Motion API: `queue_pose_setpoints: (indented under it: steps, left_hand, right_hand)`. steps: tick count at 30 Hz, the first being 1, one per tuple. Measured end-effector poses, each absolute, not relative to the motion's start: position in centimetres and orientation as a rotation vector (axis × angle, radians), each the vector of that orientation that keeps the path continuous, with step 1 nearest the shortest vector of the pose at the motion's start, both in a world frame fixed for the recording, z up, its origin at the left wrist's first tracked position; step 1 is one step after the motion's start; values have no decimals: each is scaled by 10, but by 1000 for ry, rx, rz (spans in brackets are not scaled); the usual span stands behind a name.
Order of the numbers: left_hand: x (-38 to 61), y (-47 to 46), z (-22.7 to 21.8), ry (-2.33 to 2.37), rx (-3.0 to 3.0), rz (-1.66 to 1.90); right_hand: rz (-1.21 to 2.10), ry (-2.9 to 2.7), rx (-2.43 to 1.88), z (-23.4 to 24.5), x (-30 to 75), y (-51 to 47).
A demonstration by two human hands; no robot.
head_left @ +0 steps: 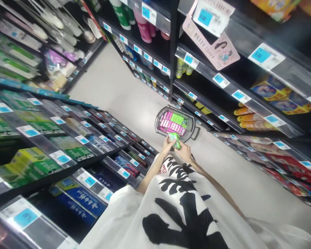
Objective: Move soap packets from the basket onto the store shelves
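Your black-and-white shirt [186, 193] is closest. Past it, your left hand [167, 145] and right hand [184, 152] pinch a green packet [175, 139] in their fingers, long side pointing toward the shopping basket [193, 125].

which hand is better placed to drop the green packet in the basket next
Probably the left hand, narrowly: both hands seem to hold the green packet, but the left appears nearer the shopping basket in this view, while the right hand sits slightly lower. Depth is hard to judge.
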State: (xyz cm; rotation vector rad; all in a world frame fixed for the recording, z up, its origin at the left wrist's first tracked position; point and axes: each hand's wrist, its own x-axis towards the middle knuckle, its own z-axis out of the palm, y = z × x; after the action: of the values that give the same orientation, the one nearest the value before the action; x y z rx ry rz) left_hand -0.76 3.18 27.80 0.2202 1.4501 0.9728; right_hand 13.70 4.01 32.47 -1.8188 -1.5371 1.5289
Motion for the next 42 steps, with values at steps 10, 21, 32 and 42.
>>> queue_pose_setpoints:
  steps: [10, 21, 32, 42]
  left_hand:
    - [-66, 12, 324, 1224, 194, 1139]
    - [-98, 18, 365, 987, 421, 930]
    - [20, 62, 393, 844, 692, 715]
    - [141, 45, 418, 932, 616, 643]
  right_hand:
    - [1549, -1713, -1365, 336, 134, 41]
    - [1462, -1381, -1339, 362, 124, 8]
    - [1123, -709, -1357, 397, 197, -7]
    - [739, -886, -1400, 412, 309, -54]
